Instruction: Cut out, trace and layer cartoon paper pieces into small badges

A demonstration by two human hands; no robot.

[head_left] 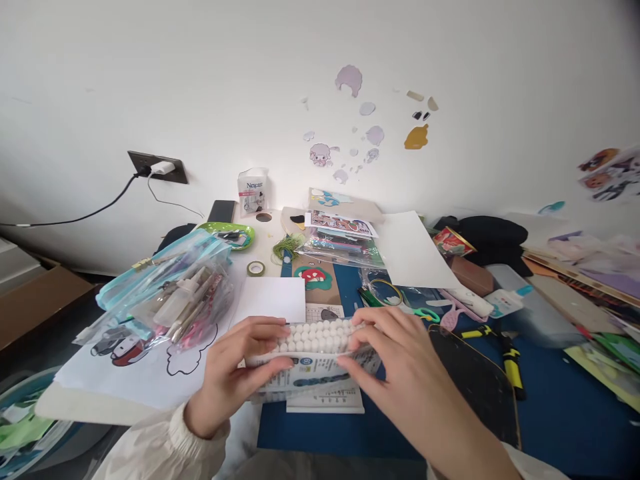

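A clear packet of white cotton swabs (320, 337), its rows of round tips facing up and away, is held near the table's front edge. My left hand (240, 363) grips its left end, fingers on top and thumb on the printed front. At the right end, my right hand (393, 353) has its fingers curled over the swab tips and its thumb against the front. A printed white sheet (330, 402) lies partly beneath the packet on the blue mat (310, 437).
Left: a clear pouch of tools (185, 300) on a drawing sheet (95, 380). Behind: green tape roll (255, 269), green dish (240, 235), Nexcare bag (253, 193). Right: black board (475, 380), yellow-black tool (513, 367), pink brush (453, 315).
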